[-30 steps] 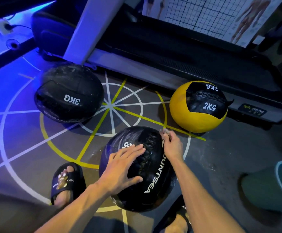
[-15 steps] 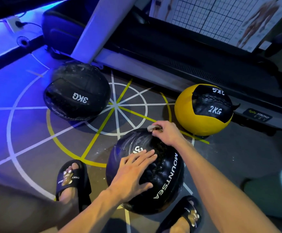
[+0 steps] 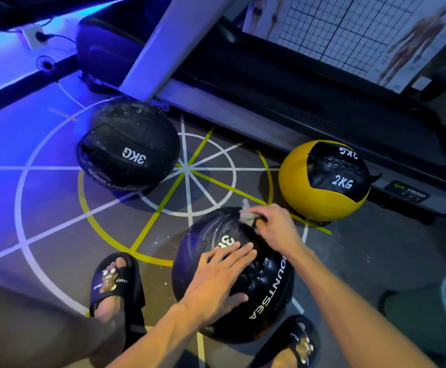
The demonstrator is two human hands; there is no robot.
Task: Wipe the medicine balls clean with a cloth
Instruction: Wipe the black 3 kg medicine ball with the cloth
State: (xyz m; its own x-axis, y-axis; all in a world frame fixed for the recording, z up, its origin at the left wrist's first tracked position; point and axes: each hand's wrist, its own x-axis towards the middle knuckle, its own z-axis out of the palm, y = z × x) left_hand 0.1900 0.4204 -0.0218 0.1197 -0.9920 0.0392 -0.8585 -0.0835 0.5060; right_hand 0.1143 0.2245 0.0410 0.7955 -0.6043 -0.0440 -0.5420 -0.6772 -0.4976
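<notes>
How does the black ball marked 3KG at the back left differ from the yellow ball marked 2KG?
The black 3KG ball is all black; the yellow 2KG ball is yellow with black panels. The black one looks larger and somewhat flattened, while the yellow one looks rounder. The black one shows pale dusty smears on top; the yellow one shows none that I can see. Both rest on the floor beside the treadmill, and no hand touches either.

Near black medicine ball [image 3: 267,296], "MOUNTSEA" lettering, on floor w/ small crumpled grey cloth [image 3: 247,217] pressed on its far top. 2nd black ball [image 3: 129,147], "3KG", far left, looks dusty. Yellow/black ball [image 3: 322,181], "2KG", far right.
</notes>
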